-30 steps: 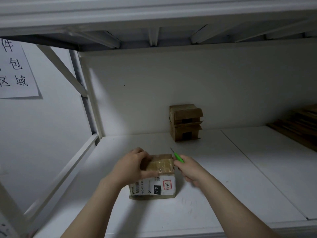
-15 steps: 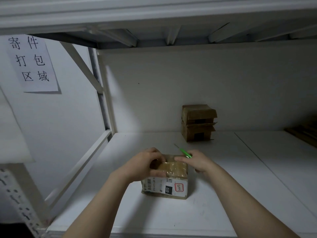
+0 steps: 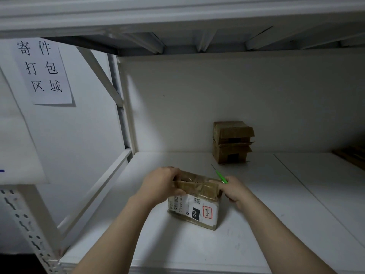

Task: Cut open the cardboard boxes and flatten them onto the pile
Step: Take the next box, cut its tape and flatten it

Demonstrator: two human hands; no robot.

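A small taped cardboard box point(image 3: 194, 206) with a white shipping label stands on the white shelf point(image 3: 197, 250). My left hand point(image 3: 161, 184) grips the left end of its top flap. My right hand point(image 3: 235, 189) pinches the right end of the same flap while holding a green-handled cutter point(image 3: 220, 177), whose blade points up and away to the left. The top flaps look parted along the taped seam. Against the back wall stand two more small brown boxes point(image 3: 232, 142), one stacked on the other.
The edge of a pile of flattened cardboard point(image 3: 353, 155) shows at the far right of the shelf. A white rack upright and diagonal brace point(image 3: 116, 107) border the shelf on the left. A paper sign point(image 3: 42, 70) hangs on the left wall. Another shelf sits low overhead.
Both hands have closed on the ends of the box's top flap, which has lifted slightly. My view has shifted left, so the pile is almost out of frame.
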